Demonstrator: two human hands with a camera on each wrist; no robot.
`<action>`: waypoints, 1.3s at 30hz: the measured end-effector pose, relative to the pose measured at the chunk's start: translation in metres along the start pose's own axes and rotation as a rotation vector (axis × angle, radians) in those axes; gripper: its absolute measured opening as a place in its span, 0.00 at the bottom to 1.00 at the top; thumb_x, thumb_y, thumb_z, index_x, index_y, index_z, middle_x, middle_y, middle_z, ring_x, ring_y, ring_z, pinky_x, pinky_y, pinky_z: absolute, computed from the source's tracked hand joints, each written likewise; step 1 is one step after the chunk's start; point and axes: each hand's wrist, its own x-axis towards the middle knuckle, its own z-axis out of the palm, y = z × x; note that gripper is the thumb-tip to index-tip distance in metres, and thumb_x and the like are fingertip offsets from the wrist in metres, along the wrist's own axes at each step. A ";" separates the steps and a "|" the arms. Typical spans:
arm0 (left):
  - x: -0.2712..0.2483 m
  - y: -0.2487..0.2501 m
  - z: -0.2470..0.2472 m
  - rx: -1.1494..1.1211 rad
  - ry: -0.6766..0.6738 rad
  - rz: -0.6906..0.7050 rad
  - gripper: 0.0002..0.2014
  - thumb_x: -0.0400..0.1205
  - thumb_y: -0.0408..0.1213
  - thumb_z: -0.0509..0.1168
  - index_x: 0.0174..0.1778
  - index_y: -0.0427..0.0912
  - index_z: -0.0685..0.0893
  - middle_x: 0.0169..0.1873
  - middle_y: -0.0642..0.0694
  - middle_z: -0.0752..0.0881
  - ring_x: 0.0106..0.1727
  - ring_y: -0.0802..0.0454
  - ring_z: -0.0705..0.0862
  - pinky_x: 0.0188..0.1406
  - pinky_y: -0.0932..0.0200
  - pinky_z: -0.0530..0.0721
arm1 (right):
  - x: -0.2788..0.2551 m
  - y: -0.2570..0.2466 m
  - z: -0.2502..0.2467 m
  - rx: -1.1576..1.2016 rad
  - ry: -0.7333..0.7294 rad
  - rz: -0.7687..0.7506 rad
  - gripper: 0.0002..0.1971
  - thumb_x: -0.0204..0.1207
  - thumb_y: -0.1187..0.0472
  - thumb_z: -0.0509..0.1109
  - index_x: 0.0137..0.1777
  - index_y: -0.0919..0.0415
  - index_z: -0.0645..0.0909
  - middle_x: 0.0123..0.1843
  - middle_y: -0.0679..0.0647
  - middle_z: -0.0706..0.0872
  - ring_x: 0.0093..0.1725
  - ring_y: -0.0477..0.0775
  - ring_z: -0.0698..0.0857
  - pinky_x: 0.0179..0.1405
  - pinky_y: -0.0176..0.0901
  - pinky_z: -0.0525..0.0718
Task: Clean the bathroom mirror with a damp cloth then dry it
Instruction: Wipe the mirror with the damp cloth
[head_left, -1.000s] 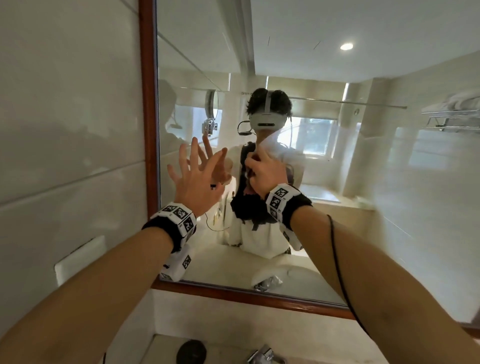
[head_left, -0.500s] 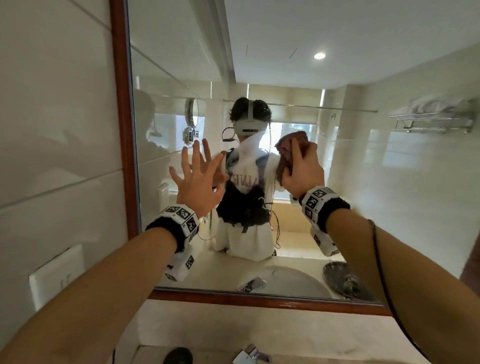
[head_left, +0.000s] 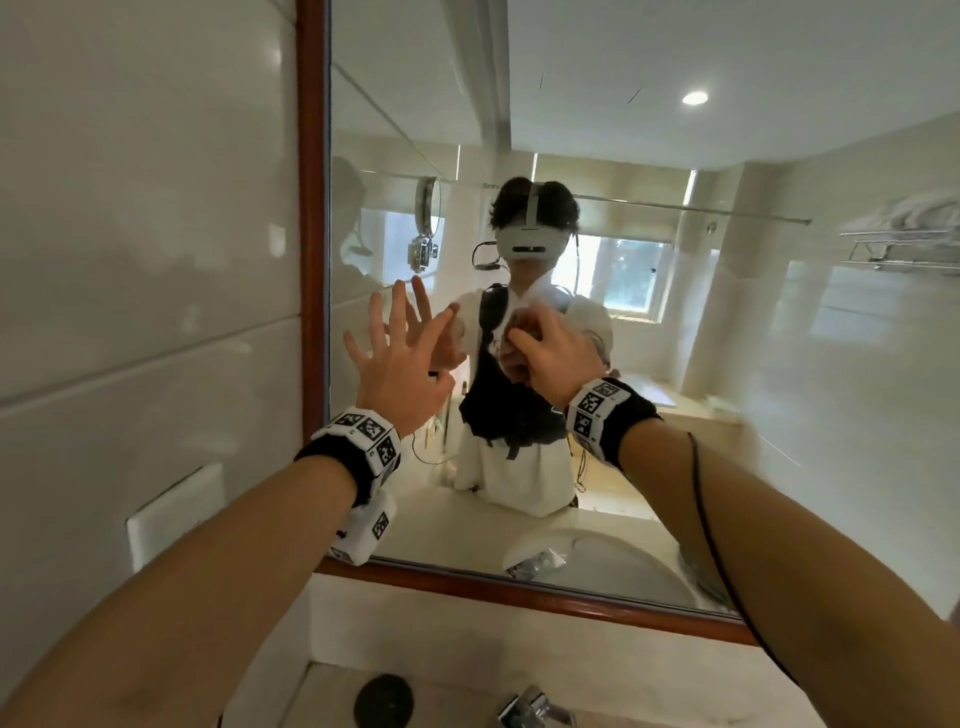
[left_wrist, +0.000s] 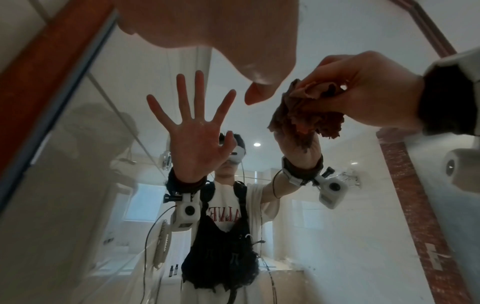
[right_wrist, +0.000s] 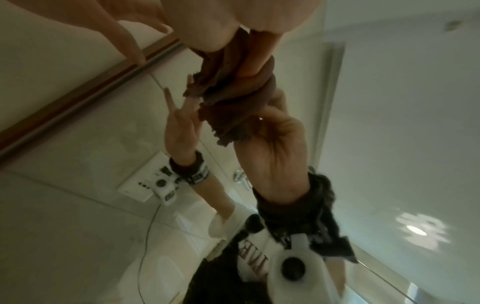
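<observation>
The right hand (head_left: 550, 358) clenched a bunched brown cloth (left_wrist: 306, 115) against the mirror (head_left: 675, 364), near its left side. The left hand (head_left: 402, 358) was splayed, fingers straight, at the glass, holding nothing. Soft, limp and light, the cloth probably handles best wadded in the fingers; its frayed, crumpled edges hung below the grip.
</observation>
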 end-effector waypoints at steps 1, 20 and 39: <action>0.000 -0.003 0.000 0.000 0.002 0.002 0.39 0.77 0.56 0.70 0.84 0.61 0.59 0.87 0.42 0.37 0.86 0.33 0.39 0.76 0.16 0.52 | 0.002 -0.008 0.003 0.031 -0.037 -0.023 0.18 0.69 0.59 0.79 0.57 0.61 0.83 0.62 0.62 0.80 0.59 0.66 0.82 0.52 0.61 0.86; 0.011 0.035 0.013 -0.003 0.003 0.058 0.39 0.78 0.54 0.68 0.84 0.64 0.58 0.87 0.39 0.39 0.86 0.31 0.39 0.75 0.15 0.50 | -0.021 0.065 -0.027 -0.003 0.025 0.125 0.18 0.66 0.63 0.74 0.58 0.59 0.85 0.63 0.64 0.79 0.48 0.71 0.84 0.41 0.60 0.87; -0.007 -0.031 0.005 0.007 0.040 -0.065 0.38 0.77 0.53 0.66 0.84 0.58 0.59 0.87 0.39 0.43 0.86 0.32 0.45 0.72 0.16 0.58 | 0.055 -0.069 0.020 0.046 0.114 0.106 0.32 0.75 0.58 0.71 0.78 0.61 0.67 0.75 0.64 0.67 0.69 0.63 0.73 0.46 0.48 0.85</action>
